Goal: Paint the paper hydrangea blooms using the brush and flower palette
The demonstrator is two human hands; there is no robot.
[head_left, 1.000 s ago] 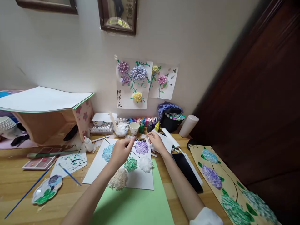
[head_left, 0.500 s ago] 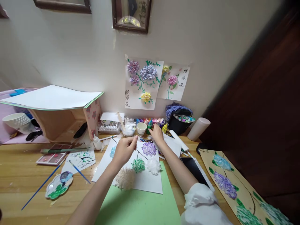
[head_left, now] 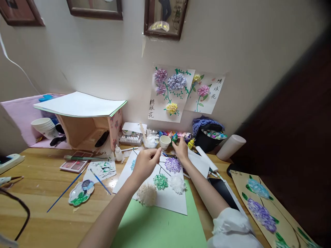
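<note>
My right hand (head_left: 181, 150) is at the back of the table, its fingers around a small green paint bottle (head_left: 175, 138). My left hand (head_left: 146, 166) hovers closed over a white sheet (head_left: 170, 203); whatever its pinched fingers hold, if anything, is hidden. Raised paper flower heads are on that sheet: a purple one (head_left: 172, 165), a green one (head_left: 160, 181), a white one (head_left: 177, 185) and a beige one (head_left: 146, 195). A blue one (head_left: 133, 164) is partly covered by my left hand. Beside the paint bottle stands a paper cup (head_left: 164, 142).
Green paper (head_left: 160, 227) lies beneath the sheet. On the left are a paint palette (head_left: 80, 193), brushes and a pink box (head_left: 116, 127). On the right are a black phone (head_left: 223, 193), a white roll (head_left: 231, 147) and a finished flower picture (head_left: 269, 210). A yellow bottle (head_left: 191, 143) stands near my right hand.
The view has swung left, so everything appears further right. My right hand stays at the green paint bottle, and my left hand stays closed above the sheet.
</note>
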